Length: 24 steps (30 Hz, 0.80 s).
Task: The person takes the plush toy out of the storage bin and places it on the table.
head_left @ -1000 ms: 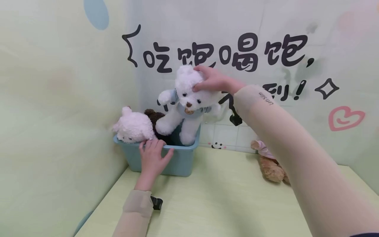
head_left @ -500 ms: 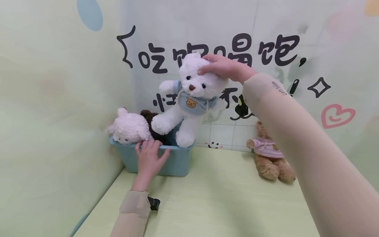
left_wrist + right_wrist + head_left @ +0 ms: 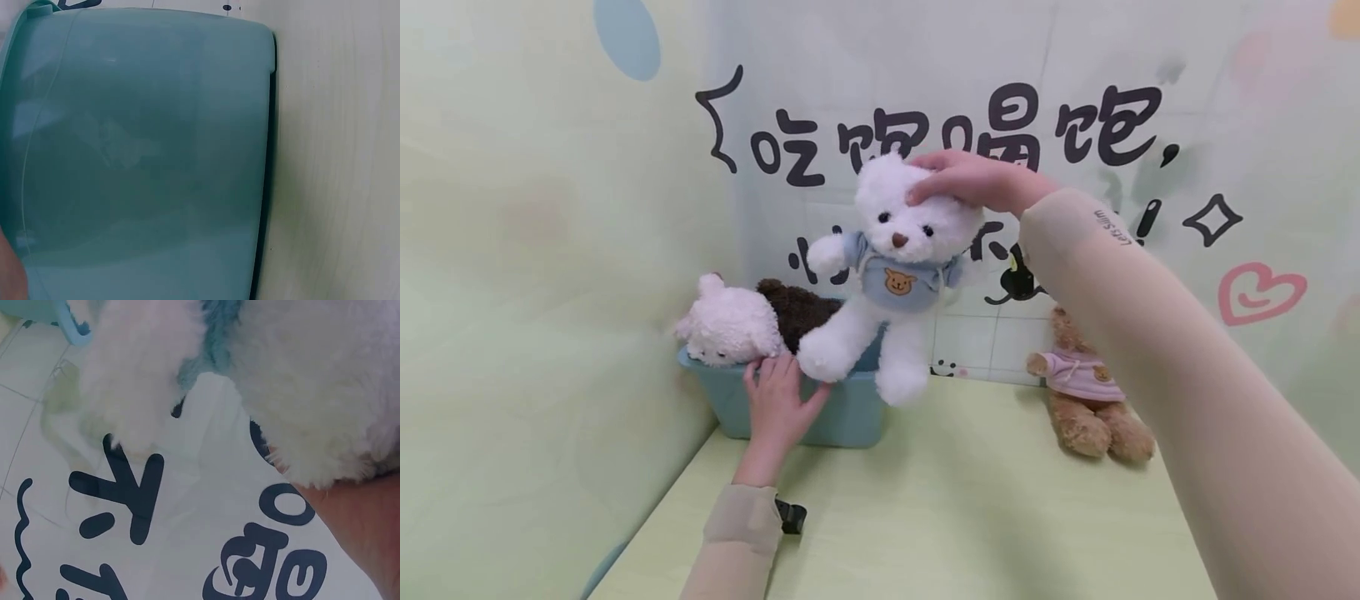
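In the head view, my right hand (image 3: 973, 179) grips a white teddy bear (image 3: 917, 204) by the top of its head. The bear wears a light blue hoodie with a bear-face patch, and its legs dangle by the right end of a blue plastic bin (image 3: 850, 417). White fur (image 3: 319, 381) fills the upper part of the right wrist view. My left hand (image 3: 781, 407) holds the bin's front rim, fingers hooked over the edge. Inside the bin lie a pale pink plush toy (image 3: 733, 321) and a dark brown plush toy (image 3: 805, 312). The left wrist view is mostly bin wall (image 3: 144, 150).
A brown teddy bear (image 3: 1086, 421) in a pink hoodie sits against the back wall at right, partly covered by my right forearm. The bin stands at the left on a pale green tabletop (image 3: 970, 500). Behind is a printed backdrop (image 3: 1150, 275).
The white bear rose out of the bin, then came right and slightly down, now hanging at its right end. More of the brown toy shows. My left hand stays on the rim.
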### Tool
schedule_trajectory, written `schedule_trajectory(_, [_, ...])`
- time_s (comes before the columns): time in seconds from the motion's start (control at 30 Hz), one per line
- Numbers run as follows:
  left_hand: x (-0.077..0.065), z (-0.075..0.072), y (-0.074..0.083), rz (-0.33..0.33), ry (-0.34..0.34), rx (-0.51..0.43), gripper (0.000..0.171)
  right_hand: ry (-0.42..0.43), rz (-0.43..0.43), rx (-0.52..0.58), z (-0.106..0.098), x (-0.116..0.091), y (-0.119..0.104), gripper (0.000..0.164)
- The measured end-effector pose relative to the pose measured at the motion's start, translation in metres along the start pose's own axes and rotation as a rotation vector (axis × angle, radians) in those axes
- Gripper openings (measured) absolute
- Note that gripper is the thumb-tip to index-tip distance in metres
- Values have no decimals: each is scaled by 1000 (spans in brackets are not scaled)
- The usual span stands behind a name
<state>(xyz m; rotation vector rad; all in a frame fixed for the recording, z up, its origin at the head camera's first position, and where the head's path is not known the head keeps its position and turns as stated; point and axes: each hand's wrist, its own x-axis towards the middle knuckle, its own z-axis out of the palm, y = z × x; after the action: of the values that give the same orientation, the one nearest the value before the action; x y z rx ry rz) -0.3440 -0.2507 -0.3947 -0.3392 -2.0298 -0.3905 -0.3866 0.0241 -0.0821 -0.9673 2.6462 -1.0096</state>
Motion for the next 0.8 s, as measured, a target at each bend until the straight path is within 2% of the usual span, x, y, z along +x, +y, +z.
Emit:
schedule_trajectory(0.27, [2, -1, 2, -6, -18, 3, 30, -37, 13, -214, 23, 8, 22, 68])
schedule_trajectory(0.37, [2, -1, 2, -16, -24, -2, 30, -49, 11, -200, 34, 9, 34, 67])
schedule_trajectory(0.43, [1, -1, 3, -17, -29, -2, 30, -29, 2, -193, 40, 10, 40, 66])
schedule_trajectory(0.6, [0, -1, 3, -17, -31, -1, 31, 101, -17, -238, 49, 13, 50, 62])
schedule_trajectory(0.7, [0, -2, 3, -15, -28, 1, 32, 203, -25, -333, 54, 17, 51, 57])
schedule_trajectory(0.8, [0, -2, 3, -14, -26, 7, 32, 284, -22, -494, 61, 21, 51, 59])
